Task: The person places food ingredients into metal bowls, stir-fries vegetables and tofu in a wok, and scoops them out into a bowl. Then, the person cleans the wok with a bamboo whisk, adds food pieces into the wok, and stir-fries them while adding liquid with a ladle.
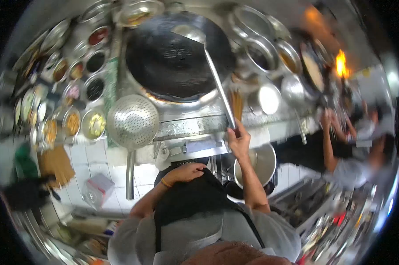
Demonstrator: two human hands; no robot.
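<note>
Our right hand point(238, 140) grips the end of a steel ladle point(218, 84), just past the front edge of the tabletop point(188, 125); the long handle probably keeps us clear of the hot wok point(168, 66). The ladle's bowl lies ahead of both hands, toward the wok's far side. Our left hand point(189, 172) rests loosely open against the black apron point(197, 194), seemingly empty. A strainer point(133, 121) overhangs that front edge, likely for easy reach.
</note>
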